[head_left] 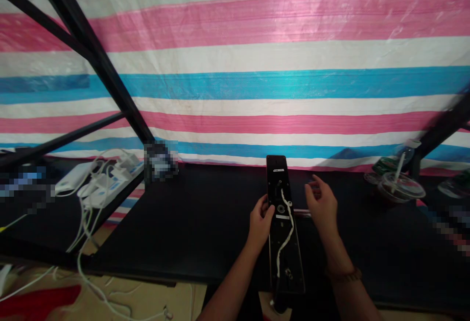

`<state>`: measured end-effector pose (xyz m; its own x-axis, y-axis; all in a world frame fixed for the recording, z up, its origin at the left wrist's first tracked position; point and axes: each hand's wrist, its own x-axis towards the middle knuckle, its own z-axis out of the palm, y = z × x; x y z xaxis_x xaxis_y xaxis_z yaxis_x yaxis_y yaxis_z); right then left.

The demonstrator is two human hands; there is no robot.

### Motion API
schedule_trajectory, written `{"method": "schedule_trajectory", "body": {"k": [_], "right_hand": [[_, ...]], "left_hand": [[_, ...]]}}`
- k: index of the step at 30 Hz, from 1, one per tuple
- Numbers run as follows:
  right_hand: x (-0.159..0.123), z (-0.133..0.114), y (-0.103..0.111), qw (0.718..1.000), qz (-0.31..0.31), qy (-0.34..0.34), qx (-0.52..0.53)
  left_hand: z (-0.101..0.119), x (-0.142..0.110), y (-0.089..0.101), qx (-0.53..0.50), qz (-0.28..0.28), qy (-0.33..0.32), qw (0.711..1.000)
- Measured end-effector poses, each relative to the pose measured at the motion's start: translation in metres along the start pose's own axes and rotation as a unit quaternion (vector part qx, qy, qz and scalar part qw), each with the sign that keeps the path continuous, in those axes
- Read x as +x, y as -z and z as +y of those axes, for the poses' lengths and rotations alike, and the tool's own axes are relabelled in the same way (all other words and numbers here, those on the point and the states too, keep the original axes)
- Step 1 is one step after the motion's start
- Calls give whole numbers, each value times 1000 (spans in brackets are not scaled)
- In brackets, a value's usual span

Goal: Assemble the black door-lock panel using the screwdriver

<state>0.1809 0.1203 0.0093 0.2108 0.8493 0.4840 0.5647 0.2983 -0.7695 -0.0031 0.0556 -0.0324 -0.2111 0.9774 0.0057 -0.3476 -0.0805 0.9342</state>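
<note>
A brown beaded bracelet (343,275) circles the right wrist (336,258).

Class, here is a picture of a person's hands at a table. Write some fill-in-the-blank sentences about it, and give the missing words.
1. The right hand hangs open beside a long black panel, and the hand gripping it is the ____ one.
2. The cable running down the panel is ____.
3. The cup with a straw stands to the ____ of the hands.
4. The striped sheet behind the hands shows pink, white and ____ stripes.

Missing words: left, white, right, blue.
</note>
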Motion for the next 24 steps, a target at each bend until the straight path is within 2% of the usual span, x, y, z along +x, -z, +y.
{"method": "schedule_trajectory", "body": {"k": [2,5,7,9,11,14,17,19,21,24], "right_hand": [[5,15,25,993,9,-5,-114],[-4,46,55,954,-82,-56,-281],[-16,66,66,929,-149,-108,-320],[-27,77,72,917,-208,-148,-307],[-30,79,73,915,-251,-170,-266],[-25,66,75,925,-287,-177,-176],[-20,43,79,932,-287,-222,-14],[-24,23,82,920,-253,-275,122],[-32,-1,82,902,-189,-301,245],[-44,-39,76,887,-82,-267,366]], "left_hand": [[2,0,-1,7,2,2,1000],[6,-1,-3,28,6,1,1000],[8,-1,-3,40,10,-1,999],[8,-1,-3,48,13,-2,999],[7,0,-3,53,16,0,998],[4,2,-1,50,14,3,999],[2,3,0,45,3,3,999],[2,2,1,44,-2,-1,999],[3,1,0,39,-5,-9,999],[5,-1,-2,35,-3,-24,999]]}}
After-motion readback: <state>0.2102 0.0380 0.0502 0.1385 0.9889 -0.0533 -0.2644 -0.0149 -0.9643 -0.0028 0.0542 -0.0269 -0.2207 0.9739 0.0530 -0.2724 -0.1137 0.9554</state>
